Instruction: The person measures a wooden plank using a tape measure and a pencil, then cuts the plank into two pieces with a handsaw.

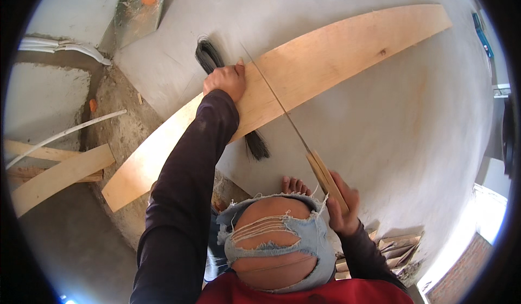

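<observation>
A long plywood board (336,54) with a curved far edge lies slantwise across the middle. My left hand (225,81) is closed at its far edge, pressing on it and gripping it. In my right hand (345,206) is the wooden handle (325,182) of a handsaw (293,125). The saw's thin blade crosses the board just right of my left hand, seen almost edge-on. Whether its teeth have cut in, I cannot tell. Beneath the board runs a bundle of black wire (256,145), its looped end past the far edge and its loose ends on the near side.
My bare foot (296,185) and bent knee are close to the saw. Cut wood strips (65,176) lie at the left by a white conduit (70,136). Wood scraps (399,247) sit at lower right. A grey scoop-shaped container (138,11) stands at upper left.
</observation>
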Available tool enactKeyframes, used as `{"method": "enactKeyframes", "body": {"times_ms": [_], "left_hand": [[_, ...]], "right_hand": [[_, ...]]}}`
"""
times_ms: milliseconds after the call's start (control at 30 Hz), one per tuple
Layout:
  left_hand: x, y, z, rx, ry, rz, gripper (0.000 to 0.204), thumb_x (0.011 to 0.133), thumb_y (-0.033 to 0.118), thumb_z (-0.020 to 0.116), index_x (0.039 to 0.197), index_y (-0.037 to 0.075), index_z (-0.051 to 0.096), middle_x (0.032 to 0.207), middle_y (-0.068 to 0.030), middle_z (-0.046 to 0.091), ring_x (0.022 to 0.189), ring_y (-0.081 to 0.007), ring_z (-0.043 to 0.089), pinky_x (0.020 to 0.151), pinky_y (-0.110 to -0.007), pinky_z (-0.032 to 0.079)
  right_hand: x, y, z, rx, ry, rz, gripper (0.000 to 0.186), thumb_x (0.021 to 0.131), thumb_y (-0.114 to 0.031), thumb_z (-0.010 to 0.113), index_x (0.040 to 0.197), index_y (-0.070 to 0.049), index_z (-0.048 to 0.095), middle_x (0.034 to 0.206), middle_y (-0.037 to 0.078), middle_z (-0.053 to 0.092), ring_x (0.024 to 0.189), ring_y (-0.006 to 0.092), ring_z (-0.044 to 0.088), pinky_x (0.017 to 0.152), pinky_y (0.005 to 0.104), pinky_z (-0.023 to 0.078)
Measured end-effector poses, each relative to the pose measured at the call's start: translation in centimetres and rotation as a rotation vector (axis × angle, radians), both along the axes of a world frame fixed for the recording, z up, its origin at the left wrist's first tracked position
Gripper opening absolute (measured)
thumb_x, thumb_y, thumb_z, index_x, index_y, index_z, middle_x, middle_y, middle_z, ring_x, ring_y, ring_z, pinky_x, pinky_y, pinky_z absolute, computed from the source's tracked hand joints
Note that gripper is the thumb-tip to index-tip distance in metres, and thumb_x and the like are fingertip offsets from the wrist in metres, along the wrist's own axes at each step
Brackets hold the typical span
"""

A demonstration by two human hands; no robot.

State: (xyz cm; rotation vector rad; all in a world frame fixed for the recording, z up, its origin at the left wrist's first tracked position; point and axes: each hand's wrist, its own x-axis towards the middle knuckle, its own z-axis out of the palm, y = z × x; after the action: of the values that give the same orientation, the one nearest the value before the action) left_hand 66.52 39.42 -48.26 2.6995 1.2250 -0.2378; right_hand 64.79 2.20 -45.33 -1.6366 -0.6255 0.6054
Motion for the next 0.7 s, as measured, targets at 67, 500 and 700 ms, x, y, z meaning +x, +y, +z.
{"method": "enactKeyframes", "body": {"times_ms": [67,500,700], "left_hand": [[0.4,0.0,-0.6,-0.009,-0.042,0.020,0.059,0.101,0.048,0.032,0.096,0.007,0.073,0.099,-0.0219,0.070,0.095,-0.0425,0.065,0.091,-0.050,0.049],[0.4,-0.5,-2.5,-0.067,-0.030,0.043,0.060,0.101,0.051,0.029,0.100,0.012,0.074,0.099,-0.0219,0.070,0.100,-0.0421,0.065,0.094,-0.049,0.048],[-0.3,0.1,-2.9,-0.006,-0.072,0.022,0.062,0.101,0.049,0.030,0.095,0.006,0.074,0.094,-0.0221,0.071,0.092,-0.0408,0.067,0.087,-0.049,0.052]], "right_hand": [[1.5,2.9,-0.2,-0.059,0.091,0.059,0.055,0.090,-0.024,0.057,0.132,0.010,0.050,0.089,0.019,0.068,0.072,0.0203,0.065,0.071,0.0314,0.053],[1.3,3.6,-0.9,-0.056,0.061,-0.022,0.058,0.090,-0.036,0.056,0.126,0.010,0.054,0.076,0.010,0.060,0.065,0.0116,0.055,0.059,0.0268,0.044],[0.8,3.6,-0.6,-0.105,0.174,0.035,0.054,0.088,-0.022,0.056,0.132,0.010,0.051,0.079,0.018,0.065,0.066,0.0214,0.061,0.066,0.0310,0.050]]}}
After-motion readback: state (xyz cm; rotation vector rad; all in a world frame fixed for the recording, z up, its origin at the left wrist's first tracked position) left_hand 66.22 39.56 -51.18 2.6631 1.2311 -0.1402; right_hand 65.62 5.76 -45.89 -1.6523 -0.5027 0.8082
